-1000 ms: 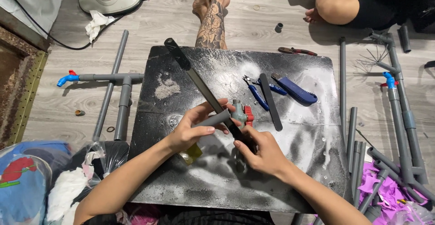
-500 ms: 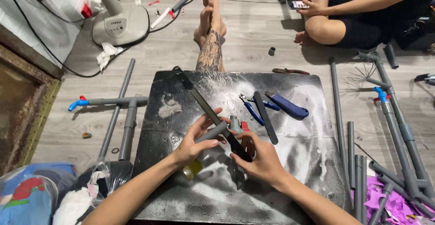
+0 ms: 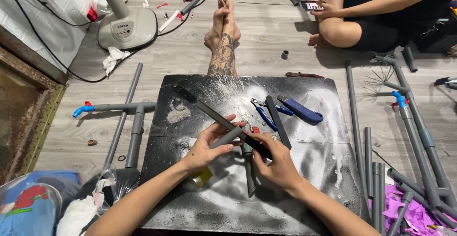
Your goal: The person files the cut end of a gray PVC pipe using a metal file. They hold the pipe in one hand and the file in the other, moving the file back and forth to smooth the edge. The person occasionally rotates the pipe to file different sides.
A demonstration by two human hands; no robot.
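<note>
Left hand: left hand [image 3: 202, 150] is curling its fingers around a short grey pipe piece [image 3: 227, 136], over the dark board [image 3: 190, 207].
Right hand: right hand [image 3: 278, 162] is gripping the handle of a long flat file [image 3: 214, 116], its blade lying across the pipe piece.
Beneath hands: a yellow block [image 3: 203, 176] is sitting under the left wrist.
Board: blue pliers [image 3: 264, 113] and a blue utility knife [image 3: 301, 110] are lying beyond.
Floor: grey pipes [image 3: 124, 117] are lying left.
</note>
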